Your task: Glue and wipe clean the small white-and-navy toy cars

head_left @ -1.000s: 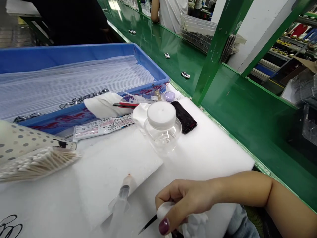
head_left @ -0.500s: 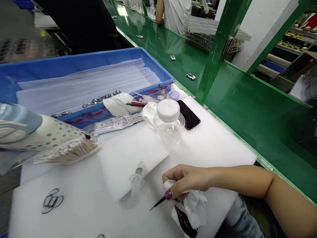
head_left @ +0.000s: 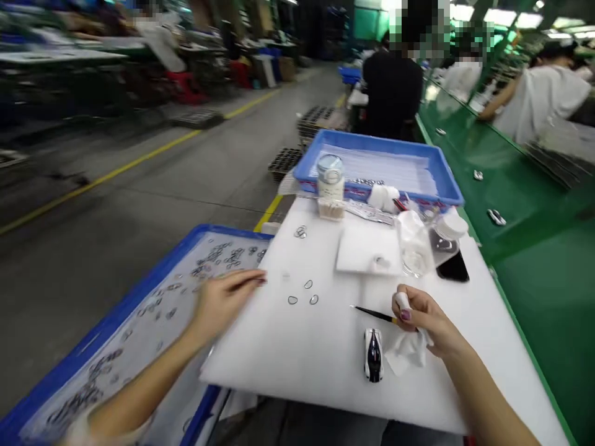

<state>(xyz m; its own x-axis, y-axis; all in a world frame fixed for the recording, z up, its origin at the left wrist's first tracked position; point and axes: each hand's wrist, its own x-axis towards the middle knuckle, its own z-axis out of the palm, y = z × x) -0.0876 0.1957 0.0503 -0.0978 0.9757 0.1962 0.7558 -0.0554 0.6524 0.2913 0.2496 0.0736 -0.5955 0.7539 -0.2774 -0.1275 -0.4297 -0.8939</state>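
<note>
My right hand [head_left: 421, 317] is closed on black tweezers [head_left: 374, 314] and a crumpled white cloth [head_left: 406, 352], resting on the white foam pad [head_left: 325, 365]. A small white toy car [head_left: 372, 354] lies just below the tweezers' tip. My left hand [head_left: 226, 299] reaches out to the left over the edge of a blue tray [head_left: 139, 322] of small metal rings; its fingers are blurred and look pinched together. A few loose rings [head_left: 304, 293] lie on the pad between my hands.
At the far end sit a second blue tray [head_left: 379, 162] with white sheets, a jar [head_left: 330, 178], cotton swabs [head_left: 330, 209], a clear bottle [head_left: 445, 238] and a black phone [head_left: 452, 267]. A green conveyor [head_left: 525, 204] carries toy cars on the right. Other people stand beyond.
The view swung up and left, now showing the whole pad and the left tray. My left hand has come into view over the ring tray. The right hand still holds tweezers and cloth.
</note>
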